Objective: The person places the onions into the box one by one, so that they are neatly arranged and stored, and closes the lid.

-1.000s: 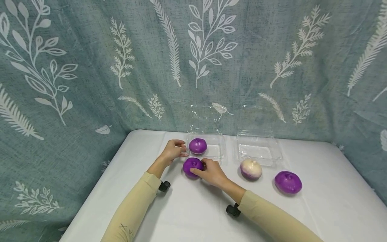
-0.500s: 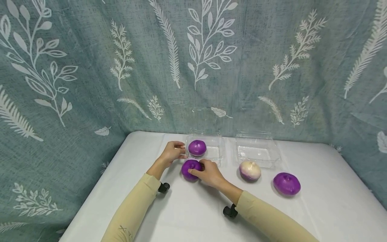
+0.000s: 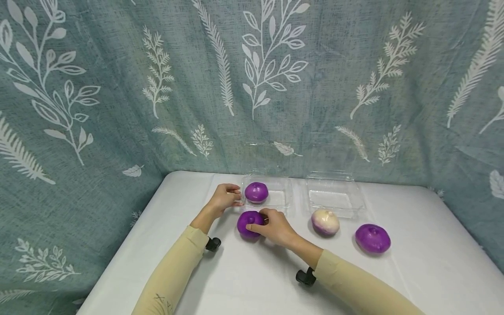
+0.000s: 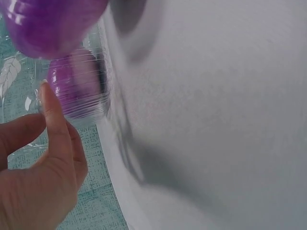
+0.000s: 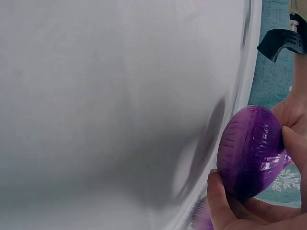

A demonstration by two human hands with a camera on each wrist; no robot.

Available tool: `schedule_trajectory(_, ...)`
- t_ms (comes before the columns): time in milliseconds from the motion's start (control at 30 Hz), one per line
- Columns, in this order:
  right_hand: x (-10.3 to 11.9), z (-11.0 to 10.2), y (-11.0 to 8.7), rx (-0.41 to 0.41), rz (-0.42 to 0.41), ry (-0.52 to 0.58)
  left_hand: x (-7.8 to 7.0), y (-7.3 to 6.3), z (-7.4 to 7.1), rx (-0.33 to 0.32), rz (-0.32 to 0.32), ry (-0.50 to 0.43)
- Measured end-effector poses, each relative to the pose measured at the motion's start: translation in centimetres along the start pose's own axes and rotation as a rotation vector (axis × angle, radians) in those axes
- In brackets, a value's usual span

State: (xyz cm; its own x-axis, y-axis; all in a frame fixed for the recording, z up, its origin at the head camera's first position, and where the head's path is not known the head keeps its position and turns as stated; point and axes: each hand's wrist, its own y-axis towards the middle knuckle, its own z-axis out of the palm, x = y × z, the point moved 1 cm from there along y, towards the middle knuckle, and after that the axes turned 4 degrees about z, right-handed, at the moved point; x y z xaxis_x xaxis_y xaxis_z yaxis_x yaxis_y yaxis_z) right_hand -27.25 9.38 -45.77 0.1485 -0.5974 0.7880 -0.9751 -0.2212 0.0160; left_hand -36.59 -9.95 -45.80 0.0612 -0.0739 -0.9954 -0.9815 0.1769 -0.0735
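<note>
My right hand (image 3: 277,227) grips a glossy purple turnip (image 3: 246,227), thumb on its near face and fingers behind it. The turnip is held just above the table, in front of the left clear plastic container (image 3: 280,195); in the right wrist view its shadow lies apart from it. My left hand (image 3: 225,199) is at the left end of that container, its fingertips right at the clear wall, the index finger (image 4: 56,122) fairly straight. A second purple turnip (image 3: 256,192) sits in the container's left part, and shows through the plastic in the left wrist view.
Another clear container (image 3: 331,199), lid raised, stands to the right. In front of it lie a turnip with its white side up (image 3: 325,221) and a purple turnip (image 3: 372,239). A white cloth (image 3: 236,280) covers the table; a leaf-patterned curtain (image 3: 220,87) hangs behind.
My right hand has brought the gripped turnip slightly nearer to me, a little farther from the left container. The left hand stays at the container's left end.
</note>
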Motion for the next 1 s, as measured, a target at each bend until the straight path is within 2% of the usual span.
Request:
schedule_trajectory(300,0.4,-1.9,-0.5,0.015,-0.039,0.005,-0.1,0.3,0.1,-0.004,0.010,0.011)
schedule_trajectory(1000,-0.5,-6.3,-0.8,-0.019,-0.044,-0.015,-0.3,0.1,0.2,-0.008,0.000,0.006)
